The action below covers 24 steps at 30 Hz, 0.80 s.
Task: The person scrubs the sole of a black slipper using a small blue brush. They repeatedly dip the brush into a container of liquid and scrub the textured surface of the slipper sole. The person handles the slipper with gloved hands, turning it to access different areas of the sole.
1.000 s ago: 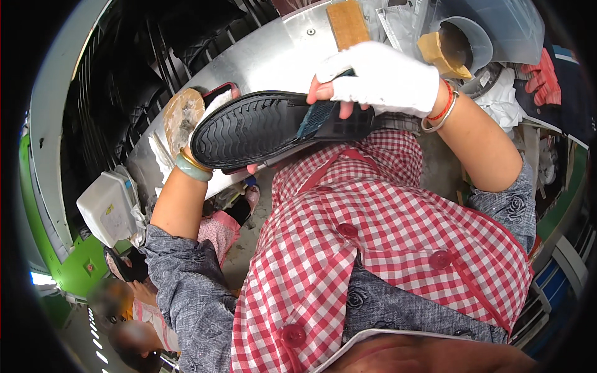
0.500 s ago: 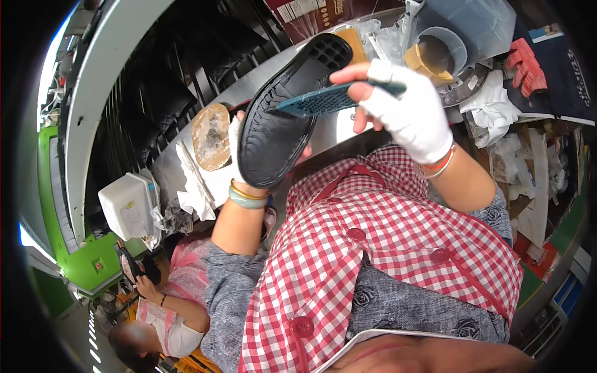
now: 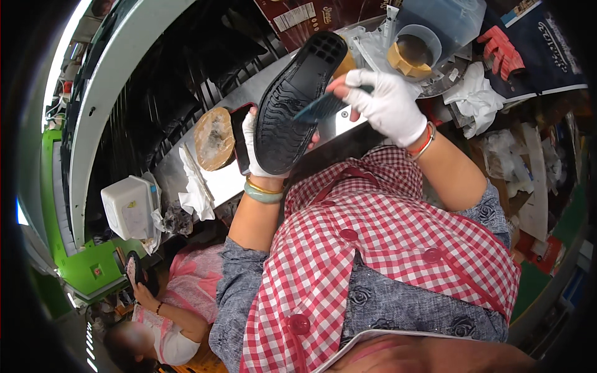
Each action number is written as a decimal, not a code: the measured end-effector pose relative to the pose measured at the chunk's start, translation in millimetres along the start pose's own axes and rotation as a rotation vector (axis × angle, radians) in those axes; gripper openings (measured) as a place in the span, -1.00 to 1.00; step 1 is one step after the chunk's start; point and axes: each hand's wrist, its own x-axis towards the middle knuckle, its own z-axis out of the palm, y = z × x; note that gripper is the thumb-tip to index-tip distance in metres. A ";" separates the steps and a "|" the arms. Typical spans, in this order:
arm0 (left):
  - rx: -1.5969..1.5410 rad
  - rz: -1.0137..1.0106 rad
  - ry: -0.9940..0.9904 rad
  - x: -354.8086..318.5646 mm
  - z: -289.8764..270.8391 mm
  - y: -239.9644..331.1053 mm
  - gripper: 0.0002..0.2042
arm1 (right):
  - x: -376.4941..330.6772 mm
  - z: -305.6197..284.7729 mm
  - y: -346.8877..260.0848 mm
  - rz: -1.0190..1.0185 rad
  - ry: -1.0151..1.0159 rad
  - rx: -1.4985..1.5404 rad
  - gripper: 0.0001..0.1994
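My left hand, in a white glove with a green bangle at the wrist, holds a black shoe from beneath, its ridged sole turned up toward me. My right hand, also white-gloved with red bands at the wrist, grips a dark teal brush whose end lies against the middle of the sole. The shoe's heel points up and right, its toe down toward my left wrist. My red-and-white checked shirt fills the lower part of the view.
A metal bench runs behind the shoe with a brown round pad and white rags. A clear tub with a yellow block stands upper right. A white box sits left. Another person in pink sits lower left.
The shoe has swung from lying level to nearly upright, heel now up and to the right. My right hand moved down onto the sole with the brush.
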 end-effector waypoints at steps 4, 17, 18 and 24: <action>-0.048 0.031 0.171 -3.8 3.2 -5.6 -0.32 | -1.8 0.9 3.1 -0.215 0.192 -0.056 -0.86; 0.160 0.194 -0.150 -25.8 86.5 24.0 -0.23 | -50.0 -0.7 -22.4 -0.820 0.778 -0.002 -0.74; 0.160 0.233 -0.169 -18.8 105.5 36.0 -0.23 | -51.7 -3.4 -22.2 -0.862 0.817 -0.011 -0.72; 1.015 0.905 -0.123 133.9 198.6 176.2 -0.62 | -30.4 -0.8 -8.9 -0.730 0.895 0.075 -0.65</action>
